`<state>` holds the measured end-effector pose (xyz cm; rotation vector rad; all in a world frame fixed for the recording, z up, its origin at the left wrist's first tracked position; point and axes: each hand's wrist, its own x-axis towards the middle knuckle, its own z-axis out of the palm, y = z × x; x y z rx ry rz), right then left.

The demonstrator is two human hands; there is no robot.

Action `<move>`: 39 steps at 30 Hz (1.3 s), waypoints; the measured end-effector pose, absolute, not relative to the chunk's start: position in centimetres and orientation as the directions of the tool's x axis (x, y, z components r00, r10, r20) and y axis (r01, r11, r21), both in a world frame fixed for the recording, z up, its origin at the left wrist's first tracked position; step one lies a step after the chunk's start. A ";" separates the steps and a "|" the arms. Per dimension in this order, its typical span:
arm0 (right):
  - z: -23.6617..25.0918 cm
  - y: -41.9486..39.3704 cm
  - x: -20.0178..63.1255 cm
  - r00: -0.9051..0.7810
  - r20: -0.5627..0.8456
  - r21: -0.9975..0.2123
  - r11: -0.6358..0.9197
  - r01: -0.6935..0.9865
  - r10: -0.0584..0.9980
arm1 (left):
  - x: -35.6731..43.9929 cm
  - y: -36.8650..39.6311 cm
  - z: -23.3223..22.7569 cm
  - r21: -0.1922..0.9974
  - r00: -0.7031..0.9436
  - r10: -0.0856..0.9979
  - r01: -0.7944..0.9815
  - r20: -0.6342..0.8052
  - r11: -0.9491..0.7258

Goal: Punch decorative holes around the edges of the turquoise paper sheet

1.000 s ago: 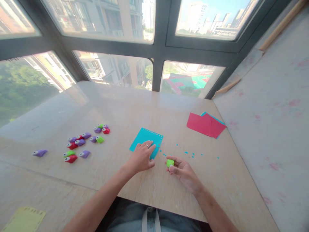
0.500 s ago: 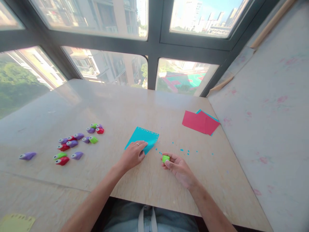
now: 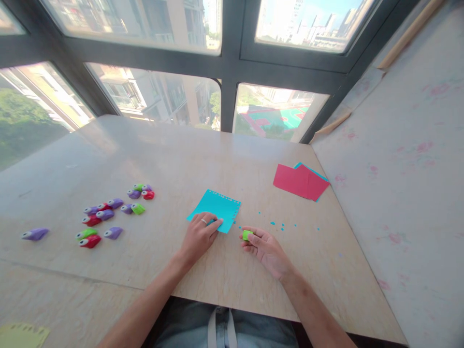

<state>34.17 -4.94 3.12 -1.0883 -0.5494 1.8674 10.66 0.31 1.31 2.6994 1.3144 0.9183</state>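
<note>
A blue sheet of paper (image 3: 213, 205) lies on the table before me, with small notches punched along its far and right edges. My left hand (image 3: 203, 234) is closed at the sheet's near edge, its fingers on top; the thumb is partly hidden. Just right of the paper, my right hand (image 3: 266, 251) grips a small green craft punch (image 3: 247, 235) between thumb and fingers, apart from the sheet. Tiny blue paper bits (image 3: 282, 224) are scattered to the right of the paper.
Several purple, red and green craft punches (image 3: 105, 214) stand in groups on the left. Red sheets (image 3: 293, 181) overlap blue paper at the back right. A notched yellow sheet (image 3: 23, 336) lies at the lower left. Windows and a papered wall (image 3: 395, 193) border the table.
The blue paper's right side, bent before, now lies flatter and fuller in view. My left fingers have shifted on it. My right hand has moved slightly left, still holding the green punch.
</note>
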 end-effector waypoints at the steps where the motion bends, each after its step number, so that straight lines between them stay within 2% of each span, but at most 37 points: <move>1: 3.1 -4.9 34.1 -0.224 -0.476 -0.710 -0.522 -0.473 0.850 | 11.0 -0.1 1.3 0.233 0.436 0.704 0.733 0.560 -0.639; 4: 3.2 -4.8 33.6 -0.248 -0.476 -0.693 -0.533 -0.485 0.844 | 12.1 -1.4 1.4 0.209 0.350 0.654 0.757 0.671 -0.619; 8: 3.3 -4.7 32.4 -0.296 -0.451 -0.651 -0.537 -0.537 0.842 | 12.8 -2.3 1.5 0.186 0.338 0.612 0.752 0.715 -0.632; 12: 3.4 -4.3 31.3 -0.266 -0.485 -0.600 -0.539 -0.591 0.833 | 12.8 -2.5 1.4 0.166 0.329 0.563 0.738 0.758 -0.655; 18: 3.7 -3.7 30.7 -0.195 -0.495 -0.617 -0.501 -0.607 0.847 | 13.1 -2.7 1.0 0.190 0.305 0.642 0.790 0.703 -0.583; 21: 3.8 -3.4 31.0 -0.154 -0.456 -0.654 -0.448 -0.609 0.877 | 13.3 -3.0 1.2 0.186 0.260 0.642 0.820 0.721 -0.541; 24: 3.8 -2.9 31.4 -0.117 -0.385 -0.708 -0.374 -0.599 0.916 | 13.5 -3.5 1.3 0.264 0.173 0.588 0.770 0.790 -0.581; 26: 3.8 -2.6 31.7 -0.104 -0.344 -0.741 -0.337 -0.581 0.933 | 13.7 -3.9 1.3 0.386 0.103 0.605 0.683 0.790 -0.620; 28: 3.7 -2.4 31.9 -0.104 -0.302 -0.769 -0.307 -0.561 0.948 | 14.3 -4.1 1.3 0.600 0.029 0.725 0.539 0.688 -0.591; 29: 3.6 -2.3 32.0 -0.112 -0.276 -0.782 -0.291 -0.551 0.955 | 14.7 -4.1 1.3 0.734 0.004 0.817 0.437 0.576 -0.520; 31: 3.2 -2.3 32.1 -0.139 -0.219 -0.803 -0.259 -0.537 0.966 | 15.5 -3.8 1.4 0.946 0.015 0.963 0.180 0.271 -0.269; 32: 3.0 -2.3 32.2 -0.155 -0.194 -0.810 -0.248 -0.532 0.969 | 15.9 -3.5 1.4 0.991 0.047 0.991 0.051 0.125 -0.127; 33: 2.7 -2.3 32.3 -0.169 -0.178 -0.816 -0.241 -0.525 0.969 | 16.3 -3.2 1.4 0.998 0.089 0.996 -0.061 0.011 -0.006; 35: 2.4 -2.4 32.6 -0.178 -0.167 -0.833 -0.236 -0.501 0.970 | 16.9 -2.4 1.2 0.964 0.145 0.983 -0.226 -0.109 0.141; 39: 2.3 -2.5 33.3 -0.163 -0.189 -0.891 -0.239 -0.387 0.968 | 17.8 -1.1 0.9 0.908 0.040 0.974 -0.354 -0.225 0.224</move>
